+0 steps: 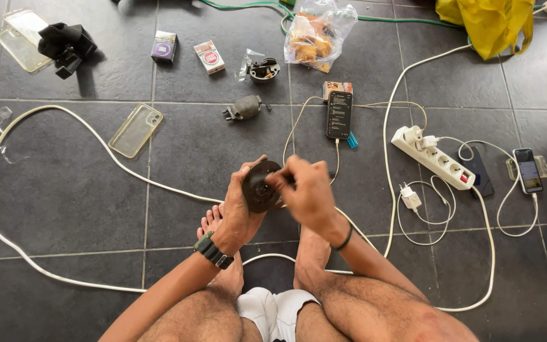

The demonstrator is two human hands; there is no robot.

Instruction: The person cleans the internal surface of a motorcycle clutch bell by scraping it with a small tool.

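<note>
The left hand (238, 206) cups a dark round disc (259, 187) from behind, fingers wrapped around its rim and thumb over the top edge, so its flat face is tilted up toward the head camera. Held that way, just above the feet (223, 221), the disc stays steady and its centre is open to the other hand. The right hand (308, 190) comes in from the right with fingertips pinched together at the disc's face; whether they grip a small part there is too blurred to tell.

A white cable (64, 120) loops across the tiled floor (64, 209) and passes under the hands. Far of them lie a phone (339, 114) on its lead, a grey part (245, 109) and another black part in a clear bag (261, 68), all within reach. A power strip (435, 157) sits to the right, well apart, feeding chargers. A clear phone case (135, 130) rests left.
</note>
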